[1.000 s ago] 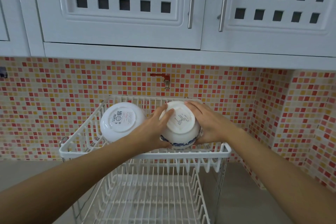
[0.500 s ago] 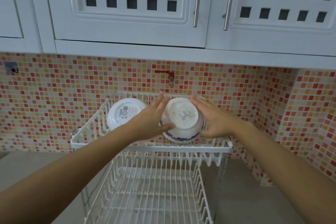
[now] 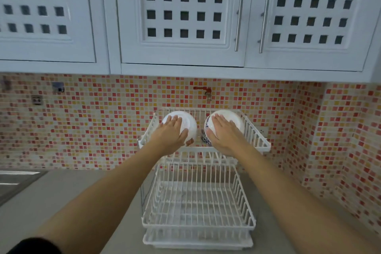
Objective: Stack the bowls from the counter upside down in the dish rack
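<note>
Hands (image 3: 169, 133) cover bowls (image 3: 190, 128) (upturned).

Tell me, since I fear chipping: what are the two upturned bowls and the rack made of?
The two white upturned bowls look like glazed ceramic: glossy, with printed patterns near the rims. The white two-tier dish rack seems to be coated metal wire: thin, uniformly white rods.

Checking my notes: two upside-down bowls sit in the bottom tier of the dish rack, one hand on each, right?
Not the bottom tier. The head view shows both bowls in the dish rack's top tier, the left hand and right hand each on one.
</note>
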A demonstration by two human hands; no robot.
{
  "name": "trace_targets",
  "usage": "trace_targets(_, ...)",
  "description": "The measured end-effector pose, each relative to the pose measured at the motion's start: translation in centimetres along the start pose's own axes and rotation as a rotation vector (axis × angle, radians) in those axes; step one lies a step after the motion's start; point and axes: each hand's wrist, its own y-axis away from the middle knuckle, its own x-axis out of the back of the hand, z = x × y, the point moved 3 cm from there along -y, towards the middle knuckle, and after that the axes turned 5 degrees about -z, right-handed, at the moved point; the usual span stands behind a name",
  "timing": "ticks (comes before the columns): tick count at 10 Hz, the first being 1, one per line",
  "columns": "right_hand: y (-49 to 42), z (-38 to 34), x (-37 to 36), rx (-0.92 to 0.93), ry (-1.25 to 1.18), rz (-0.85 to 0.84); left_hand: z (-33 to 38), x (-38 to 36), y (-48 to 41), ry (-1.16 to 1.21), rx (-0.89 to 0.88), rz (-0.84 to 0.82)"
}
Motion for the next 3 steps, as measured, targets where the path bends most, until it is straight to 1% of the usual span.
trace_targets(1,1.4,-2.3,-0.4,-0.043,-0.016,-0.032,-1.4,0.2,2.0,-0.046,0.028,-0.047)
trace_targets(2,3.8,-4.8,-0.6,-0.092,-0.002,-0.043,-2.4,0.6,4.8,-0.074,0.099,-0.086)
trace_targets(3,4.9,-5.9,-0.1,-0.128,0.049,-0.048,-2.0,1.3,6.1,-0.115,0.123,-0.074)
